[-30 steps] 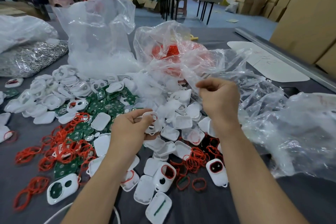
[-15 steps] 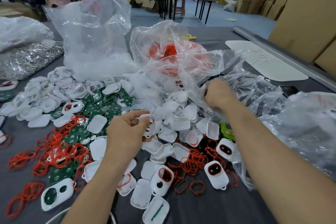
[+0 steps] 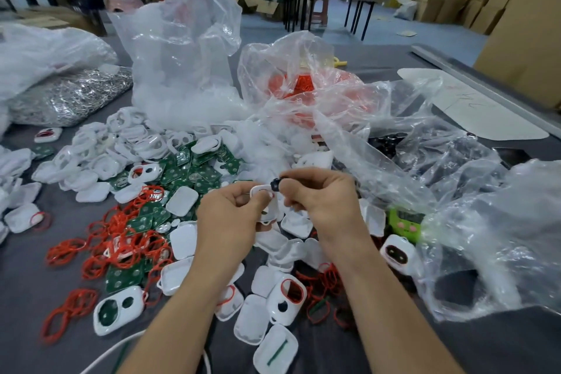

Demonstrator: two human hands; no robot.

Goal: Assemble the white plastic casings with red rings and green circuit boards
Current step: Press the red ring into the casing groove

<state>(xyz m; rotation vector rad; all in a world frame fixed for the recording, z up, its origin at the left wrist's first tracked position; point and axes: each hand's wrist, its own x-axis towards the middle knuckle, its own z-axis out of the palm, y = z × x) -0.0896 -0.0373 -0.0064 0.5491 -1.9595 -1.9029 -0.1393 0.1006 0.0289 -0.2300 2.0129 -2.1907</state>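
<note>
Our left hand grips a white casing; our right hand pinches a small black part; we should seat it squarely.

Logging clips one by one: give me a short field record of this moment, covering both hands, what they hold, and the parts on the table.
left hand: grips a white casing
right hand: pinches a small black part at the casing's top edge
parts: red rings, green circuit boards and loose casings scattered on the grey table
bags: clear plastic bags behind and right of the hands
stage: black part at the casing; whether seated cannot be told
</note>
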